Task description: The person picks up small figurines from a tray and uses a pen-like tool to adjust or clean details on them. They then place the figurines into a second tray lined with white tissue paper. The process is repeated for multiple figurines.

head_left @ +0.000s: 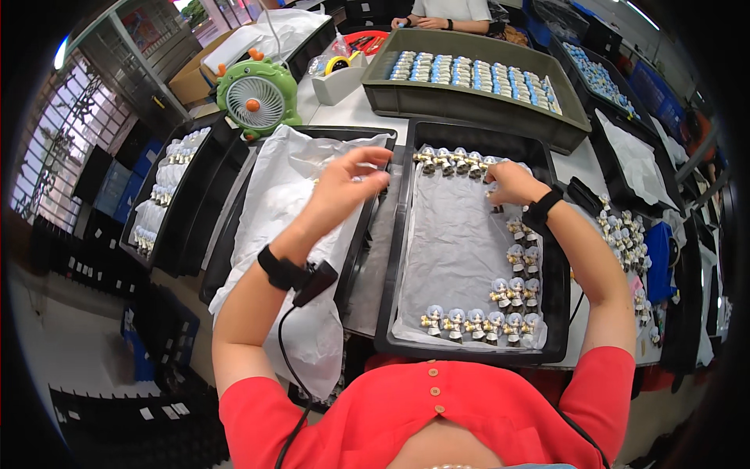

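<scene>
My right hand (pixel 516 186) reaches into the far right part of a black tray (pixel 388 293) lined with white paper (pixel 453 242). Its fingers are pinched on a small figurine (pixel 496 206), which they mostly cover. Matching figurines (pixel 455 322) with pale hair and white-and-gold clothes lie along the tray's far, right and near sides. My left hand (pixel 353 186) hovers above a second paper-covered tray (pixel 269 187) on the left, fingers apart and holding nothing. Each wrist wears a black band, and a cable hangs from the left one.
A green fan (pixel 256 98) and a tape dispenser (pixel 337 78) stand at the back left. Behind the tray is an olive bin (pixel 476 105) of blue-and-white pieces. More figurines (pixel 625 238) lie at the right. Another person's hands (pixel 426 23) show at the far side.
</scene>
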Available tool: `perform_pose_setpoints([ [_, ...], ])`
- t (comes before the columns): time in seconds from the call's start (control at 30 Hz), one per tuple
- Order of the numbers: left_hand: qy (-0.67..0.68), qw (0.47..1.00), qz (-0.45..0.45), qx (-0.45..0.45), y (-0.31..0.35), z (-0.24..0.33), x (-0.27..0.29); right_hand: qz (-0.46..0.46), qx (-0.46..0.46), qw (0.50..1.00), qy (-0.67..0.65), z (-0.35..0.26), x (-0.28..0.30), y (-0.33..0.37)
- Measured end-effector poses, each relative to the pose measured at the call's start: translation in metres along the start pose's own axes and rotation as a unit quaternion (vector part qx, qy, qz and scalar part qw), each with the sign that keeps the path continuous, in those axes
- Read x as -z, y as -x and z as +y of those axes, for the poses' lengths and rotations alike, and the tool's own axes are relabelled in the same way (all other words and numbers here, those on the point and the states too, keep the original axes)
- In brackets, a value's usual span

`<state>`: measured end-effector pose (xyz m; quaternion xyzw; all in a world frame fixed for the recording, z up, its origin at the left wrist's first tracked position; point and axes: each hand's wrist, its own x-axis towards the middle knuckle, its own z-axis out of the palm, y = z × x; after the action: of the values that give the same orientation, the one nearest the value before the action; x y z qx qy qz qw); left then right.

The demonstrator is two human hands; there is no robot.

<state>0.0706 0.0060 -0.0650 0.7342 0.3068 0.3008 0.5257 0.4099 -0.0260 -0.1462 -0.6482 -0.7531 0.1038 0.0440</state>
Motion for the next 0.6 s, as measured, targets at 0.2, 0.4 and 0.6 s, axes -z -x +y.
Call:
perform_pose_setpoints([
  [0.2,0.097,0.992,-0.038,0.065,0.038,0.008,-0.052,0.13,0.139,0.923,-0.335,-0.102,0.046,0.031],
  [0.4,0.149,0.981,0.089,0.082,0.025,-0.025,-0.051,0.059,0.156,0.938,-0.303,-0.101,0.004,0.013],
  [0.6,0.19,0.978,0.026,0.081,0.055,0.025,-0.048,-0.205,0.159,0.945,-0.2,-0.114,-0.026,0.028],
])
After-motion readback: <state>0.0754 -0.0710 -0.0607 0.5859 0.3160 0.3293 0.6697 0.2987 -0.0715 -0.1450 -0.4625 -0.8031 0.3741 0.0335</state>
